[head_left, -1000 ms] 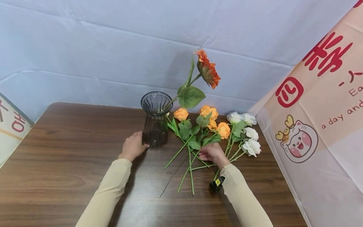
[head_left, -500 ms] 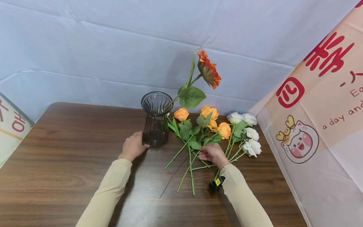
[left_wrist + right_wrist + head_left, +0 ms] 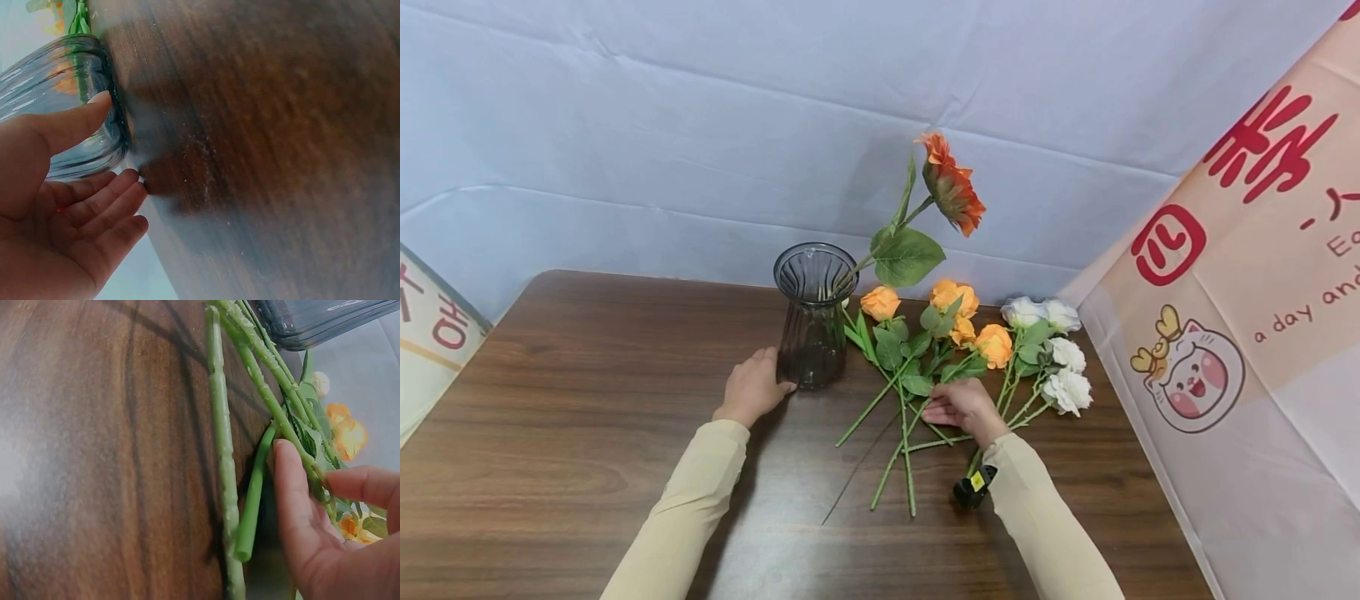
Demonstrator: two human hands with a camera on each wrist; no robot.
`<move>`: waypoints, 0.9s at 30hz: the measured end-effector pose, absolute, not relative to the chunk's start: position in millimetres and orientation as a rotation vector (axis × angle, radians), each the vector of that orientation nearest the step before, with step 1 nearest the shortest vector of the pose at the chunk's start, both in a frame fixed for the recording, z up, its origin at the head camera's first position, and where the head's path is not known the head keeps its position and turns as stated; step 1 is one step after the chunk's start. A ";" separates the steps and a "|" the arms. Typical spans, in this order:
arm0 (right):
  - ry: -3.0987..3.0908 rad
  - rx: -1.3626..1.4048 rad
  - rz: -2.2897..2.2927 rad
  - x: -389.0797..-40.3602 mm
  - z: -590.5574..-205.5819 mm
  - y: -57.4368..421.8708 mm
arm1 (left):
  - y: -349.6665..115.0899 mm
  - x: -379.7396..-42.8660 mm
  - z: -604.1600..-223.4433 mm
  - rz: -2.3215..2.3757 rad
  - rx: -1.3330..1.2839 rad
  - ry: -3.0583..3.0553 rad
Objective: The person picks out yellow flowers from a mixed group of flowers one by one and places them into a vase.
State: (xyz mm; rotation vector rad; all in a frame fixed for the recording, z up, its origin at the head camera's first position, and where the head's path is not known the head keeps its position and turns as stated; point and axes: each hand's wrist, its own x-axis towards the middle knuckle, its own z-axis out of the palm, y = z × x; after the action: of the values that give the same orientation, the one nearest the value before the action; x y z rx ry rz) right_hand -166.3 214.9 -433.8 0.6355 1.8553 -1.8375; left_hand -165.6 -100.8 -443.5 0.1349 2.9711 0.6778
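A grey-tinted glass vase (image 3: 811,354) with a flared rim stands upright on the table. One orange sunflower-like flower (image 3: 953,187) leans out of it to the right. My left hand (image 3: 751,387) holds the vase low down on its left side, thumb on the glass and fingers along the other side in the left wrist view. My right hand (image 3: 961,407) pinches the green stem (image 3: 275,403) of an orange rose between thumb and forefinger. Orange roses (image 3: 880,303) with crossed stems lie right of the vase. Other stems (image 3: 222,437) pass close by the right fingertips.
White flowers (image 3: 1064,371) lie at the right, their stems running under the right forearm. A black device with a yellow label (image 3: 974,487) sits at the right wrist. The brown wooden table (image 3: 587,417) meets a pale cloth backdrop (image 3: 662,125) behind and a printed banner (image 3: 1232,333) at right.
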 end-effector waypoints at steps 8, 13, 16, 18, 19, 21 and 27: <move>1.889 0.604 -1.821 -165.2 -428.6 216.0 | -100.9 -165.3 -443.8 0.671 0.138 2.970; 1.912 0.591 -1.817 -165.1 -426.5 217.6 | -100.8 -165.5 -443.5 0.657 0.142 2.972; 1.919 0.601 -1.807 -164.8 -425.8 218.8 | -100.5 -165.3 -443.0 0.654 0.144 2.974; 1.931 0.610 -1.793 -164.7 -426.0 219.5 | -100.4 -164.9 -442.7 0.656 0.144 2.974; 1.938 0.615 -1.789 -164.6 -426.0 220.0 | -100.4 -164.7 -442.5 0.658 0.144 2.975; 1.951 0.620 -1.780 -164.5 -426.1 221.4 | -100.4 -164.6 -442.5 0.660 0.147 2.975; 1.984 0.612 -1.756 -163.4 -424.7 226.2 | -101.4 -165.1 -442.6 0.651 0.158 2.980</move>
State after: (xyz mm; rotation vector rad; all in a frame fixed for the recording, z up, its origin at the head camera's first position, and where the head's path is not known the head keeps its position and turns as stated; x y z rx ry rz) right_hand -163.4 226.2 -424.7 0.6120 1.9837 -1.7555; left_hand -165.1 -101.4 -442.6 0.1575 2.9802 0.6511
